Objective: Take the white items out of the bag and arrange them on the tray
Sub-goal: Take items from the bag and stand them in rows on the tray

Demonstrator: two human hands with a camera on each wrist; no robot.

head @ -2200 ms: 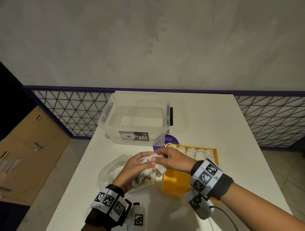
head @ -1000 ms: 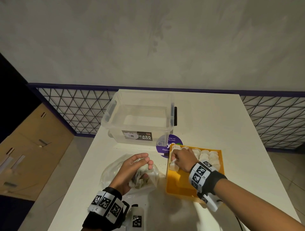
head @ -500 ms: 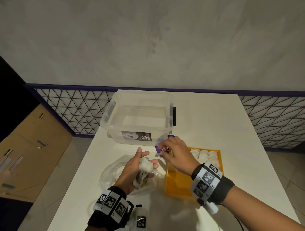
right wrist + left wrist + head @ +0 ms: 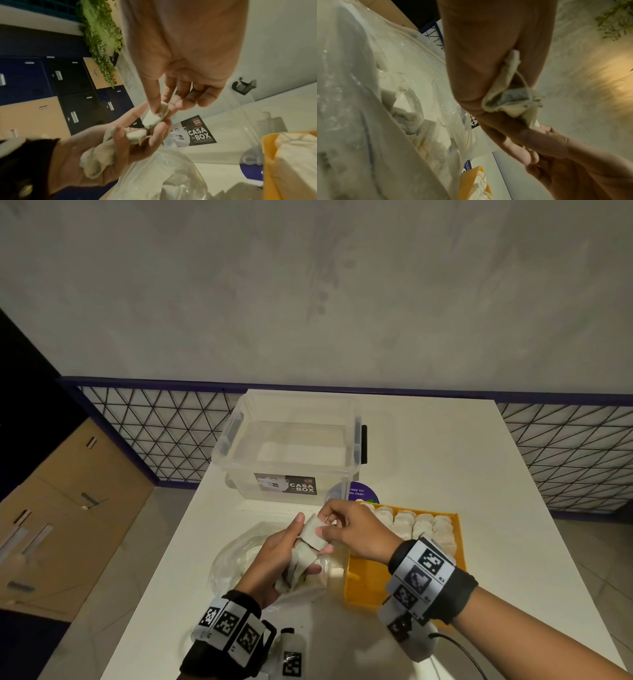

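My left hand (image 4: pixel 289 556) holds a bunch of small white pouches (image 4: pixel 301 563) above the clear plastic bag (image 4: pixel 236 559). My right hand (image 4: pixel 337 525) pinches the topmost white pouch (image 4: pixel 313 532) in that bunch between thumb and forefinger, as the right wrist view shows at the pouch (image 4: pixel 154 116). Just right of the hands stands the yellow tray (image 4: pixel 370 583), with rows of white pouches (image 4: pixel 416 523) filling its far end. More pouches (image 4: pixel 412 121) lie inside the bag. The left wrist view shows my left hand (image 4: pixel 488 67) gripping a pouch (image 4: pixel 506 94).
A clear lidded storage box (image 4: pixel 291 450) stands behind the bag and tray, with a purple round sticker (image 4: pixel 363 493) on the white table (image 4: pixel 462 474) beside it. A mesh railing (image 4: pixel 164 433) runs behind the table. A cable (image 4: pixel 462 655) trails from my right wrist.
My right hand left the tray, swung past the purple sticker and came back to the left hand, where it now pinches the top pouch. The left hand kept holding the bunch.
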